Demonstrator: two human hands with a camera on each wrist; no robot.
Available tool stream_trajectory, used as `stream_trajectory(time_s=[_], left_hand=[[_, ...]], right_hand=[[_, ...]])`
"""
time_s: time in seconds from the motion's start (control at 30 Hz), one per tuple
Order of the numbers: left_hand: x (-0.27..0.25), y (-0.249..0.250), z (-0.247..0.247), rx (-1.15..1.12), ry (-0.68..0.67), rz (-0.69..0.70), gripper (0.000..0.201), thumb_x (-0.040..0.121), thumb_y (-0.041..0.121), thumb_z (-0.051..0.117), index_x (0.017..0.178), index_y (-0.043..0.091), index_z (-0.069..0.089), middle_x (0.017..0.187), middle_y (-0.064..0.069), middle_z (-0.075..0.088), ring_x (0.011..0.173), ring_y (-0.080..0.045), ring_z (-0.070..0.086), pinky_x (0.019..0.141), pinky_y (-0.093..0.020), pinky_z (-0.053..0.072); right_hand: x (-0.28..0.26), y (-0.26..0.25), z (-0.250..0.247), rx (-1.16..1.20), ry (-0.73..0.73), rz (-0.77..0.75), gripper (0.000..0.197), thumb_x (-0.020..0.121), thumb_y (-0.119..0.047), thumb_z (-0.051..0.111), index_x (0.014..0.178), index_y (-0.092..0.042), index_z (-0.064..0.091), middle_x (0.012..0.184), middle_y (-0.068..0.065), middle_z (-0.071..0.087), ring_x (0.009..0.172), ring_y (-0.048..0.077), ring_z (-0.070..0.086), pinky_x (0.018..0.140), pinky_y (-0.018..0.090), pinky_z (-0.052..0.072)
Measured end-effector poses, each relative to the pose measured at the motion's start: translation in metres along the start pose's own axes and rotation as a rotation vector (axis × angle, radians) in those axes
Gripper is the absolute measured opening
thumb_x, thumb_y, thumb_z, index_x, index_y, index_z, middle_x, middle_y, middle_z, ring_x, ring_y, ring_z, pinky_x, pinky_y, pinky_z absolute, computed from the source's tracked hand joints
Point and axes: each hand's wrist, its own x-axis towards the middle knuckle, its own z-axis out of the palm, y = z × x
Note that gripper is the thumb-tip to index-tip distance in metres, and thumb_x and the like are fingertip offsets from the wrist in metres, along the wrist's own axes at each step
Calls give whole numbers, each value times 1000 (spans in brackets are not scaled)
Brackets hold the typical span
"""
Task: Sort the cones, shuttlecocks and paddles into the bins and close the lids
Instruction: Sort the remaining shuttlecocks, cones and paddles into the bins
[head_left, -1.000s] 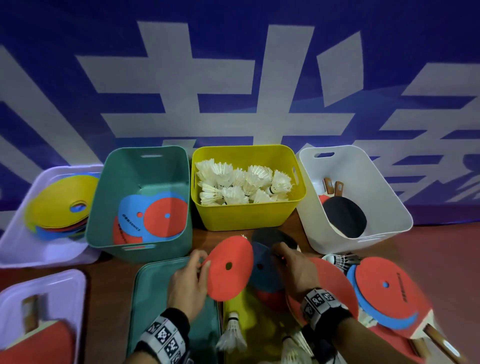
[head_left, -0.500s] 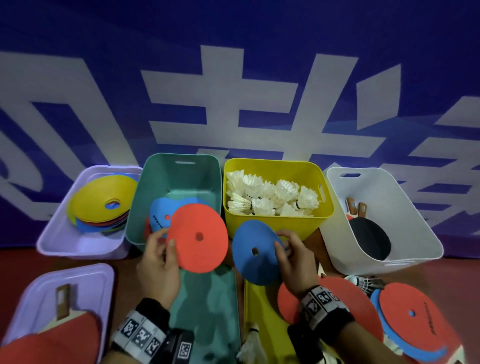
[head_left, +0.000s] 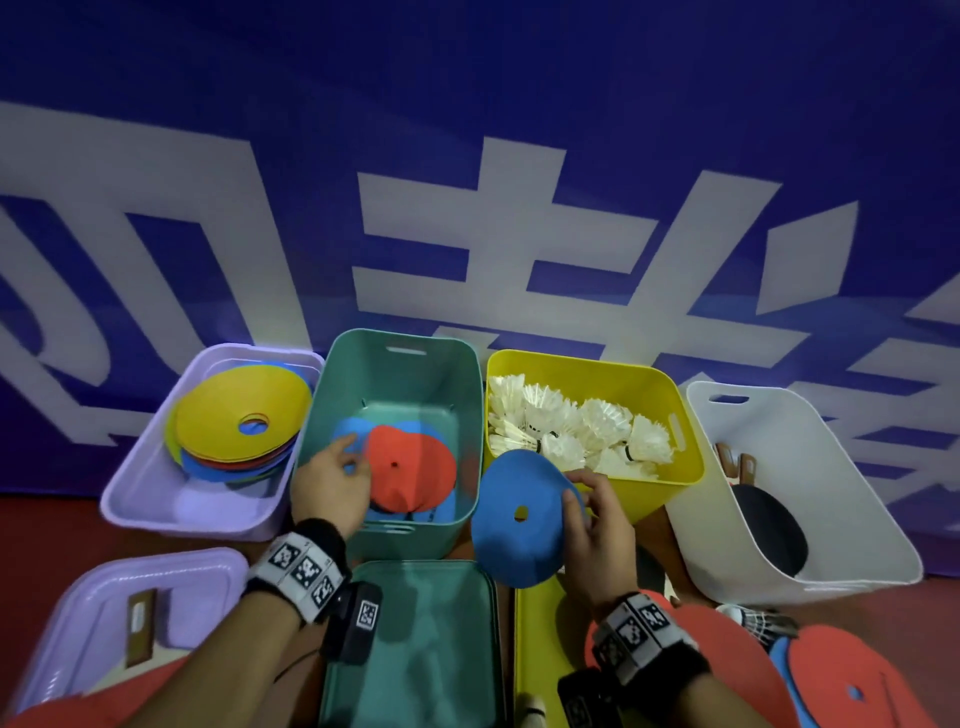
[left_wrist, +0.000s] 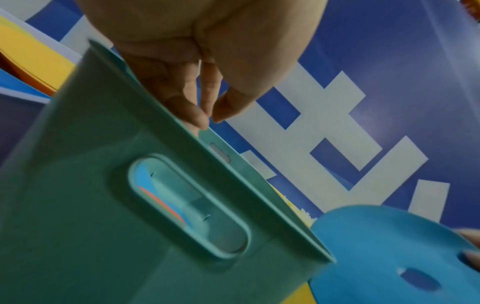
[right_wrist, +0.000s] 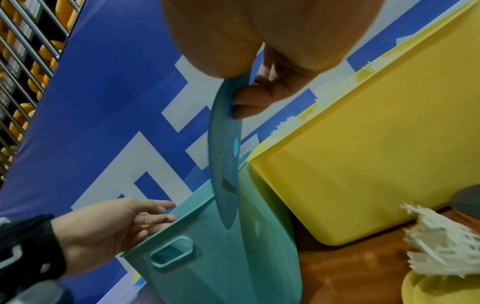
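My left hand (head_left: 343, 467) hovers over the green bin (head_left: 415, 540) with relaxed fingers and holds nothing; the left wrist view shows its fingertips (left_wrist: 205, 117) just above the rim. A red disc cone (head_left: 410, 473) lies inside the bin on blue ones. My right hand (head_left: 579, 491) pinches a blue disc cone (head_left: 519, 519) by its edge, in the air between the green bin and the yellow bin (head_left: 649, 493). The right wrist view shows this blue cone (right_wrist: 226, 164) edge-on, hanging over the green bin's (right_wrist: 207, 257) corner.
The yellow bin holds shuttlecocks (head_left: 571, 431). A white bin (head_left: 831, 493) holds paddles (head_left: 769, 530). A lavender bin (head_left: 156, 467) holds stacked cones (head_left: 234, 415). Green lid (head_left: 410, 644), yellow lid (head_left: 540, 623) and lavender lid (head_left: 104, 597) lie in front. More red cones (head_left: 852, 675) and a shuttlecock (head_left: 753, 618) lie at the right.
My left hand carried the red cone up to the green bin and let it go inside. My right hand lifted the blue cone off the pile towards the bins.
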Motion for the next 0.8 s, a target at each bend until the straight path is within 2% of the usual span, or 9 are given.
stream_trajectory(time_s=[0.13, 0.2, 0.33, 0.4, 0.5, 0.57, 0.67, 0.73, 0.8], left_hand=[[-13, -16, -7, -65, -31, 59, 26, 88, 9, 60, 110, 17, 73, 94, -9, 76, 87, -28, 70, 82, -35, 52], [-14, -23, -8, -108, -70, 113, 26, 88, 6, 62, 109, 17, 72, 99, -5, 76, 88, -24, 71, 85, -36, 55], [-14, -28, -13, -148, -104, 191, 27, 88, 3, 62, 107, 19, 72, 103, 0, 75, 90, -19, 70, 84, -40, 57], [-14, -29, -16, -141, -106, 204, 26, 88, 4, 63, 104, 22, 72, 99, 2, 76, 89, -17, 70, 82, -39, 57], [-16, -33, -19, -169, -105, 221, 27, 87, 4, 62, 105, 23, 70, 100, 8, 74, 91, -11, 70, 83, -40, 57], [-18, -36, -22, -174, -94, 219, 28, 88, 4, 62, 107, 23, 69, 102, 11, 73, 93, -8, 69, 85, -39, 57], [-25, -39, -26, -158, -59, 232, 29, 88, 5, 62, 109, 25, 68, 102, 13, 71, 94, -7, 67, 86, -38, 57], [-34, -39, -29, -164, -20, 243, 30, 86, 4, 63, 106, 26, 68, 100, 13, 70, 92, -7, 67, 84, -37, 56], [-45, -39, -29, -173, -1, 269, 31, 85, 2, 65, 102, 28, 68, 97, 14, 69, 88, -6, 67, 79, -34, 56]], right_hand=[[11, -15, 8, -33, -24, -42, 19, 99, -21, 54, 99, -40, 55, 62, 9, 54, 47, 14, 44, 48, 30, 31], [17, -25, 12, -58, -26, -66, 20, 99, -22, 54, 98, -42, 55, 63, 5, 55, 49, 13, 47, 48, 31, 35], [33, -53, 15, -59, 21, -126, 11, 94, -29, 51, 101, -32, 58, 78, -5, 64, 63, 13, 60, 55, 38, 48], [43, -69, 18, -12, 74, -151, 11, 95, -25, 53, 104, -28, 59, 83, -8, 65, 69, 10, 61, 56, 29, 48], [59, -83, 42, 77, 119, -86, 10, 99, -17, 55, 107, -22, 59, 77, -3, 61, 59, 3, 57, 51, 18, 43], [67, -77, 73, 159, 52, 51, 15, 98, -23, 57, 113, -23, 60, 84, 2, 66, 64, 3, 63, 56, 25, 52], [67, -57, 115, 129, -210, 267, 34, 93, -33, 65, 124, -24, 54, 101, -2, 67, 81, 13, 69, 74, 34, 57], [53, -46, 122, -39, -306, 229, 34, 90, -29, 67, 122, -26, 55, 108, 1, 65, 87, 11, 66, 80, 24, 52], [31, -41, 112, -63, -294, 120, 22, 90, -20, 66, 111, -25, 60, 108, 3, 63, 82, 3, 64, 74, 12, 48]])
